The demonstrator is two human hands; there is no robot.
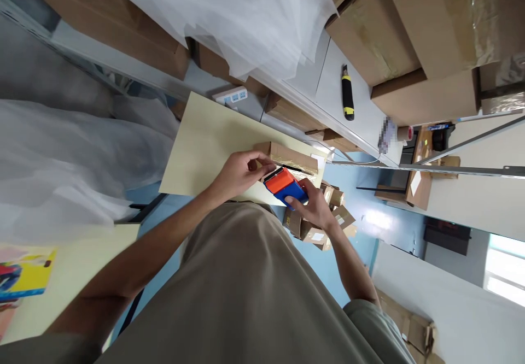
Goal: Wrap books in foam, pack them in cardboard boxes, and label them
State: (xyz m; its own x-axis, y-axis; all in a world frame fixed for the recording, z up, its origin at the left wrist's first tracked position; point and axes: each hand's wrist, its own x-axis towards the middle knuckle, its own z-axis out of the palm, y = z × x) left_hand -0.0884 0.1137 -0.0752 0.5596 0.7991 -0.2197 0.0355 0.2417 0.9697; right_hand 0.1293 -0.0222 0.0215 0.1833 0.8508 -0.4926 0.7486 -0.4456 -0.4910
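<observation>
A blue and orange tape dispenser (284,185) is gripped from its right side by my right hand (311,205), with the thumb across the blue body. Its dark edge points toward my left hand (246,172), whose thumb and fingers are pinched together beside that edge. Whatever the pinch holds is too small to make out. Just behind both hands lies a long cardboard box (293,157) with shiny tape on it, on the pale yellow table (205,145).
Behind the table, a grey shelf (328,80) carries a black and yellow utility knife (347,93), cardboard boxes (381,36) and white foam sheeting (254,14). A power strip (232,96) lies at the table's back edge. Open cartons (307,230) sit low on the right.
</observation>
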